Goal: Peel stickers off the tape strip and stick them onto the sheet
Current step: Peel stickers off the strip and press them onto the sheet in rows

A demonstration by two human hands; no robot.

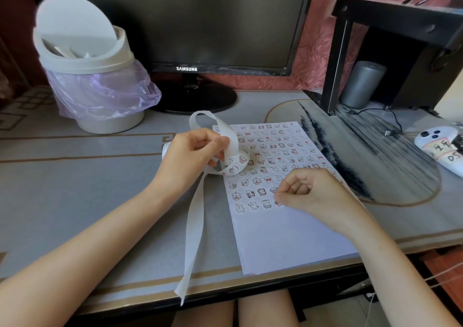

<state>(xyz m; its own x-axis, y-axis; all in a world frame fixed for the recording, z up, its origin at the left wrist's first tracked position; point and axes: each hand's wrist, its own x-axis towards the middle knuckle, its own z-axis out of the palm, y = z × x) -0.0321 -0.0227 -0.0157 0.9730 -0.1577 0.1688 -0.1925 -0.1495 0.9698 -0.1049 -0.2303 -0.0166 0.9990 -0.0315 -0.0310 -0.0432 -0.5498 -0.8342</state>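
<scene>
Two hands: left hand (pixel 193 152) curls round the looped tape strip (pixel 231 136) at the sheet (pixel 288 239) edge; right hand (pixel 313 192), fingers curled, pinches a sticker (pixel 278 203) onto the lowest row, best aligned level, then pressed flat.

"SAMSUNG" stands in white capitals on the bottom bezel of the black monitor (pixel 200 13), straight beyond the left hand (pixel 193 156) and its grip on the tape strip (pixel 195 226). Well to the right of the right hand (pixel 310 191), a white phone (pixel 436 136) on the surface (pixel 75 188) wears a label (pixel 443 151): handwritten characters I cannot make out, then "DS". The sticker (pixel 278 203) at the right grip shows no lettering I can read
</scene>
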